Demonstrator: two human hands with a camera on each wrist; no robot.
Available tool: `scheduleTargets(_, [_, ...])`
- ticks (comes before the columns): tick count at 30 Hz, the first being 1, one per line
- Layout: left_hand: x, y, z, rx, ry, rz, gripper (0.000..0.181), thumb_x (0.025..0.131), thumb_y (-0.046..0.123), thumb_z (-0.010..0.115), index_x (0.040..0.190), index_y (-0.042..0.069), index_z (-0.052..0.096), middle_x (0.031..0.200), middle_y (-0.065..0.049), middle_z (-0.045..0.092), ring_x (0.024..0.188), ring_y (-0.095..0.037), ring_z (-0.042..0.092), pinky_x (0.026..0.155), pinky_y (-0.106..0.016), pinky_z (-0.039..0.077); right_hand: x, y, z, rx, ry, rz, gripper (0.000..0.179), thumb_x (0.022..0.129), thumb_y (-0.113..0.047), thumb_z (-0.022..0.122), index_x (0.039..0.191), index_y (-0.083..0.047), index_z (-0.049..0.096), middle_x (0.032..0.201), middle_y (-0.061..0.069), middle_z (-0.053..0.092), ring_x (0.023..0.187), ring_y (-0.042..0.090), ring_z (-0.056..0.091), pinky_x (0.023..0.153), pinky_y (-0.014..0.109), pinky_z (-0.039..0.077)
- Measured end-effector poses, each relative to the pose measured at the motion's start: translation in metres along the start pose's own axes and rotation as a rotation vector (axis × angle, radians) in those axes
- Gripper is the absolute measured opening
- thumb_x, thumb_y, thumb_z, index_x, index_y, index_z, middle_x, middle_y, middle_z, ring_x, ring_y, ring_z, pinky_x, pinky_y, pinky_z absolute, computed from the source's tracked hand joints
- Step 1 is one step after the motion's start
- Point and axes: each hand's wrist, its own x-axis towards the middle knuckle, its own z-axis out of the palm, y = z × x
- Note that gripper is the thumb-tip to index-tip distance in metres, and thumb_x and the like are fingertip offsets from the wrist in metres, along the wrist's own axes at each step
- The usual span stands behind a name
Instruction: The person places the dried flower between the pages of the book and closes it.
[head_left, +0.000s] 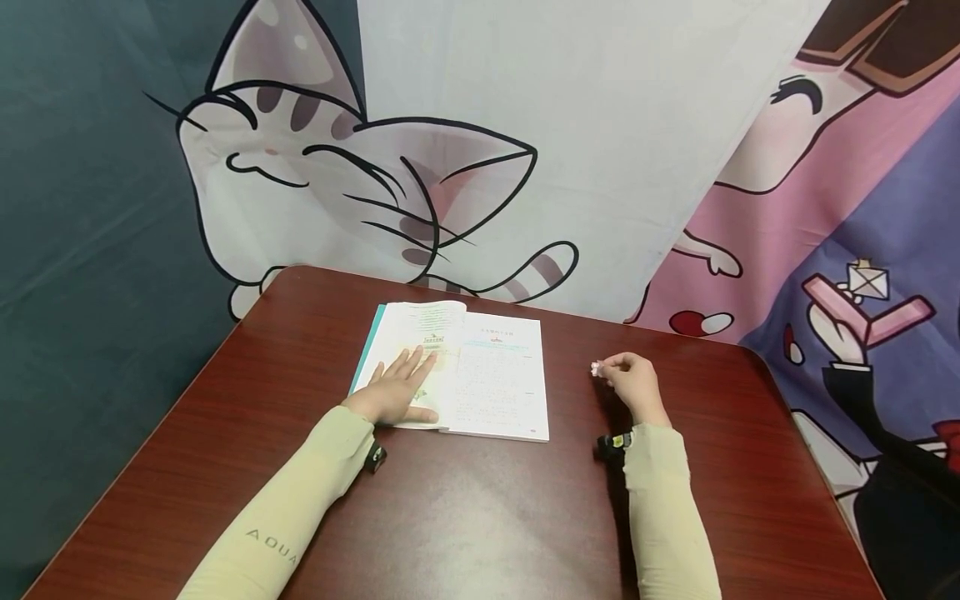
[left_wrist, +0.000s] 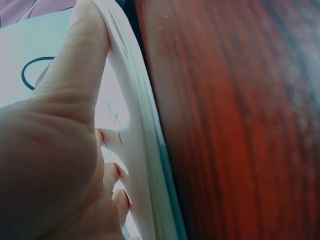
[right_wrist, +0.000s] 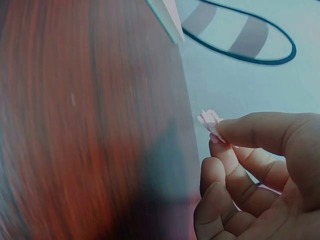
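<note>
An open book [head_left: 498,377] lies on the table with printed pages and a teal cover edge showing at its left. My left hand [head_left: 395,390] rests on the left page with fingers spread, the thumb along the lower edge; in the left wrist view the thumb [left_wrist: 82,60] lies over the page edges. To the right of the book, my right hand [head_left: 633,385] pinches a small pale pink, ruffled piece [right_wrist: 212,123] between thumb and fingertips. Its exact kind I cannot tell. The other fingers of that hand are curled beneath.
The reddish-brown wooden table [head_left: 480,517] has rounded far corners. Behind it hangs a cloth backdrop [head_left: 600,150] with cartoon cats and figures. A dark device [head_left: 613,447] is strapped at the right wrist, another [head_left: 375,457] at the left.
</note>
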Motion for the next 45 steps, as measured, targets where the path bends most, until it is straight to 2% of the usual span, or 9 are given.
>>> scheduleTargets(4, [-0.001,0.003,-0.002,0.009,-0.009,-0.006,0.107,0.091,0.059,0.066,0.164,0.010,0.005,0.169,-0.018,-0.003,0.155,-0.039,-0.006,0.118,-0.067,0.000,-0.005,-0.007,0.008,0.024,-0.009,-0.009,0.014,0.095,-0.008,0.068,0.102,0.004,0.069,0.084,0.014,0.067,0.072,0.021,0.060,0.059,0.026,0.049])
scheduleTargets(9, [-0.004,0.005,-0.006,-0.014,-0.012,0.003,0.109,0.089,0.062,0.066,0.164,0.009,0.007,0.169,-0.020,-0.002,0.154,-0.041,-0.006,0.117,-0.068,-0.002,-0.009,-0.016,0.020,0.055,-0.016,-0.030,0.013,0.093,-0.008,0.069,0.100,0.004,0.069,0.082,0.012,0.067,0.071,0.020,0.060,0.060,0.028,0.050])
scheduleTargets(16, [-0.001,0.000,-0.002,-0.005,-0.013,-0.001,0.108,0.091,0.059,0.067,0.164,0.010,0.005,0.169,-0.018,-0.005,0.155,-0.039,-0.008,0.118,-0.067,-0.001,-0.017,-0.030,0.038,0.079,-0.034,-0.065,0.011,0.092,-0.010,0.071,0.096,0.001,0.070,0.079,0.007,0.063,0.071,0.018,0.057,0.061,0.029,0.049])
scheduleTargets(24, [-0.005,0.007,-0.008,-0.019,-0.030,-0.009,0.107,0.091,0.057,0.067,0.164,0.009,0.006,0.169,-0.019,-0.005,0.154,-0.040,-0.008,0.118,-0.067,-0.002,-0.026,-0.048,0.059,0.047,-0.045,-0.119,0.005,0.091,-0.008,0.072,0.091,-0.003,0.070,0.079,0.007,0.064,0.068,0.017,0.054,0.059,0.027,0.046])
scheduleTargets(29, [-0.003,0.005,-0.005,-0.017,-0.010,-0.004,0.106,0.091,0.055,0.068,0.164,0.008,0.007,0.169,-0.019,-0.004,0.154,-0.040,-0.007,0.118,-0.068,-0.001,-0.029,-0.058,0.071,0.016,-0.047,-0.167,0.004,0.089,-0.006,0.072,0.087,-0.004,0.070,0.076,0.006,0.062,0.068,0.018,0.052,0.058,0.028,0.044])
scheduleTargets(33, [-0.004,0.007,-0.007,-0.017,-0.027,-0.008,0.107,0.091,0.057,0.067,0.164,0.009,0.005,0.169,-0.018,-0.005,0.154,-0.040,-0.008,0.118,-0.066,-0.002,-0.031,-0.065,0.077,0.010,-0.051,-0.205,0.004,0.088,-0.005,0.073,0.085,-0.004,0.070,0.073,0.004,0.062,0.064,0.016,0.053,0.056,0.028,0.043])
scheduleTargets(39, [-0.009,0.012,-0.013,-0.036,-0.032,-0.013,0.106,0.091,0.058,0.067,0.164,0.008,0.008,0.169,-0.020,-0.003,0.154,-0.041,-0.006,0.118,-0.066,-0.002,-0.035,-0.075,0.088,0.022,-0.079,-0.201,0.005,0.088,-0.006,0.073,0.084,-0.007,0.070,0.074,0.004,0.064,0.064,0.015,0.056,0.055,0.027,0.044])
scheduleTargets(45, [-0.009,0.015,-0.015,-0.015,-0.044,-0.028,0.107,0.091,0.058,0.068,0.164,0.008,0.008,0.169,-0.020,-0.003,0.154,-0.041,-0.005,0.119,-0.066,-0.001,-0.038,-0.083,0.100,0.022,-0.109,-0.206,0.007,0.089,-0.007,0.076,0.085,-0.006,0.070,0.075,0.004,0.065,0.067,0.014,0.057,0.057,0.026,0.045])
